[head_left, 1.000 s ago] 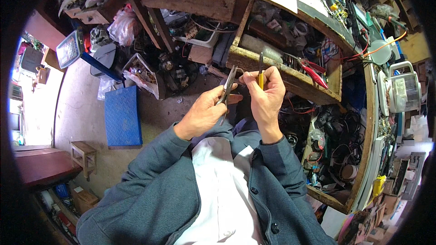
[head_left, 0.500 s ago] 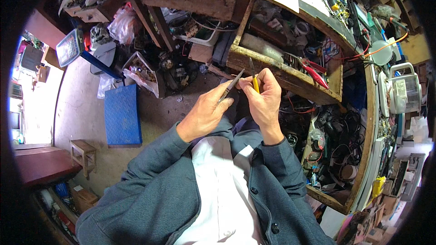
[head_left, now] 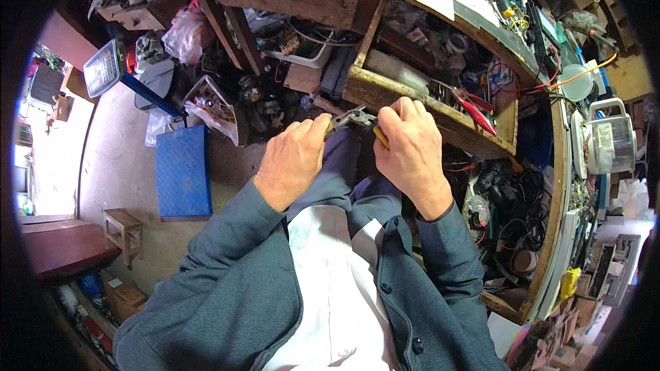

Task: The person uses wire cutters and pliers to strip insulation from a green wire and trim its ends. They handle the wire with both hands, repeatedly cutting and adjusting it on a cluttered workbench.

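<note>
My left hand [head_left: 292, 161] is closed around grey metal pliers [head_left: 339, 122], whose jaws point to the right. My right hand [head_left: 412, 154] is wrapped round yellow-handled pliers [head_left: 381, 137], their metal jaws turned to the left. Between the hands, above my knees, the two sets of jaws come together. Whatever may be pinched between them is too small to make out. The fingers hide most of the handles.
Ahead, an open wooden drawer [head_left: 440, 118] full of parts holds red-handled pliers [head_left: 476, 111]. Tangled cables [head_left: 519, 213] fill the space at right. On the left floor are a blue platform scale [head_left: 183, 173], a wooden stool [head_left: 124, 230] and a box of scraps [head_left: 214, 113].
Both pliers have swung from pointing forward to pointing at each other, and their jaws now meet. My right hand has turned over, back upward; my left hand has shifted slightly left.
</note>
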Motion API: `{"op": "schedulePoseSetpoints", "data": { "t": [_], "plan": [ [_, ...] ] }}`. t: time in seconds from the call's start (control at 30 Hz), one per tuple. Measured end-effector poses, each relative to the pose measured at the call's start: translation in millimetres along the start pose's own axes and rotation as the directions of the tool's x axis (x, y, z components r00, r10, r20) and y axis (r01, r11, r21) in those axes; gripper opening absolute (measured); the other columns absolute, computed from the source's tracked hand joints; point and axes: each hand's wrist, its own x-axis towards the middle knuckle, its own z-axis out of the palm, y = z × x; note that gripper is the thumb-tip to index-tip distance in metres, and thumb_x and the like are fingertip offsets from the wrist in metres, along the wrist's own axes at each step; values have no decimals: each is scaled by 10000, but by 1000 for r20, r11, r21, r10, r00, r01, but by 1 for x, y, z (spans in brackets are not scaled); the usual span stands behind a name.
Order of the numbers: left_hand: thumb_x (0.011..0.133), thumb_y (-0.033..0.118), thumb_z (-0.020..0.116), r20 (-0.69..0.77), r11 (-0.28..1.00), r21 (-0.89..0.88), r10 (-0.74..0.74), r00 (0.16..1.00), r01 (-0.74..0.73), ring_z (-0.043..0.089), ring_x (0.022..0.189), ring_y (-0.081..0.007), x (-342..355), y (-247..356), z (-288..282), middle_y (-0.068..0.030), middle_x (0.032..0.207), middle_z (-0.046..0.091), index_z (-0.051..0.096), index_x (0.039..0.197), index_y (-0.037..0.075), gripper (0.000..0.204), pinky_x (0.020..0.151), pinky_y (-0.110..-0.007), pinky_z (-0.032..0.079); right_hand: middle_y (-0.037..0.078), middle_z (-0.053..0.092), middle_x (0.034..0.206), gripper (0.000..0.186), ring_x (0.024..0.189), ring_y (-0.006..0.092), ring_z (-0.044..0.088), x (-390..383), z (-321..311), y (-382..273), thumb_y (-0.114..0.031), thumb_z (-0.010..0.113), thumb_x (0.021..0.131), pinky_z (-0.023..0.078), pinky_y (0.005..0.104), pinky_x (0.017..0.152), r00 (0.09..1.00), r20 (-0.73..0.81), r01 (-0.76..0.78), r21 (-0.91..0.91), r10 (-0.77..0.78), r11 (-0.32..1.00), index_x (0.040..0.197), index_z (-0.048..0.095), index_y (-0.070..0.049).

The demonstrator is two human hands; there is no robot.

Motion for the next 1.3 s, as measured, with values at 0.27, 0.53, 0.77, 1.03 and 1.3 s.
{"op": "schedulePoseSetpoints", "data": {
  "t": [0.27,0.53,0.77,1.03,1.3],
  "plan": [
    [815,6,626,-74,976,214,47,996,-31,629,868,-317,-10,-1,-12,-134,900,641,607,1148,23,334,737,-428,530,114,618,778,89,748,290,654,7,2,-19,-75,663,746,543,402,595,995,87,64,-117,-54,991,792,587,-68],
    [805,-28,606,-8,999,-38,18,1000,-18,633,871,-407,-23,-15,-18,-194,906,644,581,1090,40,294,742,-487,508,200,607,706,98,700,409,639,10,9,-11,-39,634,712,500,490,616,986,163,-12,214,-24,977,722,542,-5],
    [817,-41,587,-6,967,-247,-70,998,67,630,867,-470,-25,-15,-14,-256,897,632,557,1071,-4,258,722,-493,494,181,308,618,241,528,219,380,9,23,-10,-6,611,640,307,371,516,954,262,-277,578,146,768,694,378,31],
    [901,5,622,83,892,-410,-170,982,189,656,805,-417,-27,-21,-10,-267,900,641,598,1058,-35,163,695,-394,502,-65,365,698,181,669,55,360,19,45,-10,13,633,742,301,256,572,906,384,-422,771,180,477,749,459,-37],
    [974,101,606,141,841,-464,-239,961,278,642,798,-181,-33,-29,-13,-154,870,664,615,1168,-28,233,738,-338,504,15,682,866,277,790,49,543,17,55,-24,-10,722,850,439,209,695,871,461,-490,831,170,262,759,465,-61]
  ]
}}
